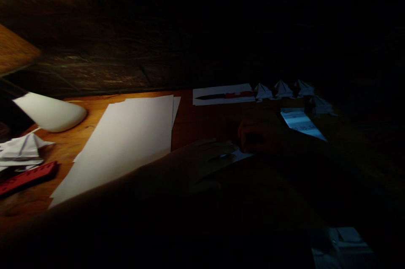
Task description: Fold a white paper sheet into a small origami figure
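Observation:
The scene is very dark. My left hand (207, 155) lies with its fingers stretched flat on a small piece of white paper (240, 156) on the wooden table (196, 121). My right hand (259, 136) is curled beside it, its fingers bent down onto the same paper's edge. What the right fingers pinch is too dark to make out. A stack of large white sheets (126, 142) lies just left of my left forearm.
A white lamp head (50, 113) sits at the left. Below it are a folded paper piece (22, 151) and a red ruler (28, 176). A knife on a sheet (224, 94), folded paper shapes (283, 89) and a lit phone (302, 123) lie at the back right.

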A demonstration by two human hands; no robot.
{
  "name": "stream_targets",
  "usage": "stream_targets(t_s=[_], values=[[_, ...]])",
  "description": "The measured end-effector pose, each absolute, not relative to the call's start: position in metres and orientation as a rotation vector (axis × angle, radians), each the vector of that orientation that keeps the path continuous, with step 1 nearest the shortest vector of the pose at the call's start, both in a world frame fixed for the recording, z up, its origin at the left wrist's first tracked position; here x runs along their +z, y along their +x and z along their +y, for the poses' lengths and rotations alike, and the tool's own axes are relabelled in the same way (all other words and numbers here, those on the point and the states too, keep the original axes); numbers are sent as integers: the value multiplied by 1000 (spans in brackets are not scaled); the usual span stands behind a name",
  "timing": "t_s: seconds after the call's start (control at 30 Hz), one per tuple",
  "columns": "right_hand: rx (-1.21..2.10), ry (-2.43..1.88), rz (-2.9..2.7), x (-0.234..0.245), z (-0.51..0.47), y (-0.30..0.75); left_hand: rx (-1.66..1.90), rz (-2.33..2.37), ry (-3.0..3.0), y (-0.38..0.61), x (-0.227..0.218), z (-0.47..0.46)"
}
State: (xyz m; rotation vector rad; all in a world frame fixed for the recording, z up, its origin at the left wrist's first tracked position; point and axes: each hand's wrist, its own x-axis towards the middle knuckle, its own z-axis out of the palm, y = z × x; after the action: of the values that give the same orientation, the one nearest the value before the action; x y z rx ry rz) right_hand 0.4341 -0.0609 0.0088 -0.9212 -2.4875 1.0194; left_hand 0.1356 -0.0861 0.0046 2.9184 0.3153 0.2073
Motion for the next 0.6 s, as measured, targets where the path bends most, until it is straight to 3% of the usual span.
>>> stream_targets(t_s=[0.6], values=[[1027, -889, -2475, 7, -61, 436, 202, 309, 2886, 134, 6, -85]])
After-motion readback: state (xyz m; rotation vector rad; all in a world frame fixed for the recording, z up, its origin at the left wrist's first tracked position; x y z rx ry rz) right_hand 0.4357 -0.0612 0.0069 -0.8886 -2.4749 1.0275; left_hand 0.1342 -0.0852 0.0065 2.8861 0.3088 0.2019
